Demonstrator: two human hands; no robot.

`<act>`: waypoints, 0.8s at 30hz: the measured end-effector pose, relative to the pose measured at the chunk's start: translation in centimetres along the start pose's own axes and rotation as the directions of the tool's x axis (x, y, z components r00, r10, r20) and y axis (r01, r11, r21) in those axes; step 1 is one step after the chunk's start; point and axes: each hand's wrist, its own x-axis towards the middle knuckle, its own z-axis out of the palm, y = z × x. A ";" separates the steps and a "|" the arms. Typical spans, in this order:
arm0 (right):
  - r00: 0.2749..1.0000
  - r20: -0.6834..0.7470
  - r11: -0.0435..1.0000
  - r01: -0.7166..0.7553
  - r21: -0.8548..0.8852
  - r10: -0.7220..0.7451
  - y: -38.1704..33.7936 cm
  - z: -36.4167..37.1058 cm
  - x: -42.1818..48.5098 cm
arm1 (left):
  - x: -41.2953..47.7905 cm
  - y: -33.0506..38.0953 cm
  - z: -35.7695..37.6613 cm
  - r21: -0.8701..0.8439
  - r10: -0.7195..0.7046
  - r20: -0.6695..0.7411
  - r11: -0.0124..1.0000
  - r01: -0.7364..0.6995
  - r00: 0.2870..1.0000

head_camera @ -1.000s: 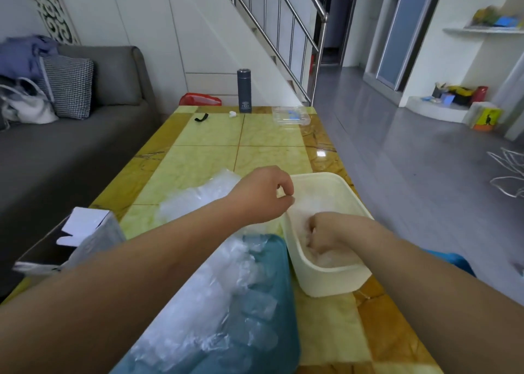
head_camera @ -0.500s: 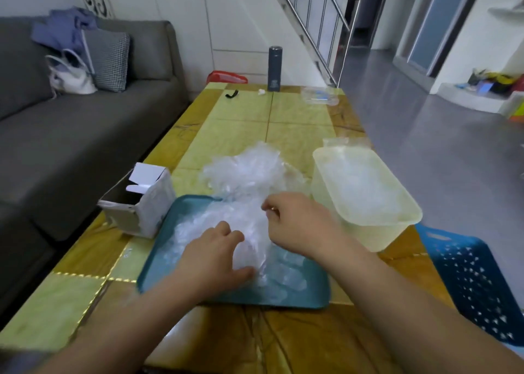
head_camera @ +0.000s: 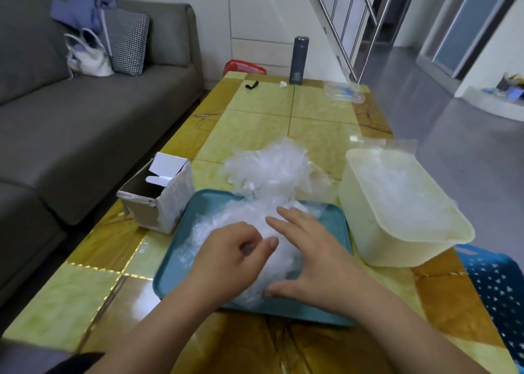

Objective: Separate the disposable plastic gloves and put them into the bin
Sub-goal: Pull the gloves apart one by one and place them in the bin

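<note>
We find the bin (head_camera: 408, 246), at right, apparently part-filled with loose film. Most gloves (head_camera: 263, 180) are left heaped on the teal tray (head_camera: 204, 206), near centre. The left hand (head_camera: 229, 257) pinches a glove; the right hand (head_camera: 312, 249) lies flat, fingers spread, on the heap.

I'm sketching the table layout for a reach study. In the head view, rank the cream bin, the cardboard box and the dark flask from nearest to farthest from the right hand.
From the right hand, resting on the glove pile:
1. cream bin, just to its right.
2. cardboard box, left, beyond the left hand.
3. dark flask, at the table's far end.
</note>
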 end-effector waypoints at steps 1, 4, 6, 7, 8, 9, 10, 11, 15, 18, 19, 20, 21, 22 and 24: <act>0.999 -0.043 1.000 0.028 -0.004 -0.028 -0.5 0.4 0.1 | -0.2 0.5 -0.4 -0.084 -0.033 0.000 0.996 0.032 0.999; 0.982 -0.180 0.986 -0.020 0.166 0.050 -0.7 0.9 0.2 | -0.4 1.6 -1.4 -0.312 -0.128 0.082 0.939 0.147 0.988; 0.949 -0.161 0.848 -0.155 0.507 0.270 -0.4 0.4 0.1 | -0.4 1.6 -2.4 -0.421 -0.180 0.200 0.872 0.251 0.963; 0.927 -0.088 0.731 -0.227 0.644 0.365 -0.4 -0.1 0.1 | -0.4 1.6 -2.8 -0.439 -0.197 0.256 0.849 0.295 0.947; 0.911 0.013 0.614 -0.288 0.735 0.412 -0.2 -0.5 0.0 | -0.4 1.6 -3.1 -0.439 -0.213 0.294 0.836 0.329 0.932; 0.899 0.110 0.507 -0.336 0.793 0.424 -0.1 -0.8 -0.1 | -0.4 1.6 -3.2 -0.442 -0.229 0.309 0.825 0.353 0.923; 0.892 0.183 0.435 -0.369 0.821 0.413 0.0 -0.9 -0.1 | -0.3 1.5 -3.2 -0.471 -0.251 0.309 0.797 0.377 0.917; 0.886 0.240 0.392 -0.400 0.828 0.398 0.0 -0.9 -0.1 | -0.3 1.5 -3.2 -0.521 -0.278 0.303 0.753 0.403 0.912; 0.842 0.358 0.320 -0.496 0.807 0.404 0.9 -1.2 -0.4 | 0.2 1.7 -3.5 -0.714 -0.378 0.341 0.490 0.499 0.860; 0.819 0.330 0.220 -0.471 0.854 0.469 2.3 -1.7 -0.4 | 0.5 1.5 -4.4 -0.790 -0.333 0.458 0.273 0.549 0.824; 0.816 0.297 0.207 -0.444 0.872 0.496 2.4 -1.8 -0.3 | 0.5 1.5 -4.8 -0.779 -0.282 0.523 0.223 0.585 0.804; 0.825 0.264 0.209 -0.411 0.887 0.500 2.6 -1.9 -0.2 | 0.4 1.6 -5.1 -0.755 -0.219 0.584 0.206 0.623 0.781; 0.843 0.254 0.217 -0.392 0.894 0.475 2.5 -1.9 -0.2 | 0.4 1.6 -5.2 -0.729 -0.167 0.630 0.208 0.652 0.758; 0.866 0.269 0.235 -0.391 0.890 0.421 2.5 -2.0 -0.2 | 0.3 1.5 -5.2 -0.714 -0.141 0.654 0.211 0.668 0.743; 0.903 0.336 0.293 -0.408 0.865 0.266 2.1 -2.0 -0.6 | 0.2 1.1 -4.5 -0.698 -0.126 0.673 0.218 0.682 0.729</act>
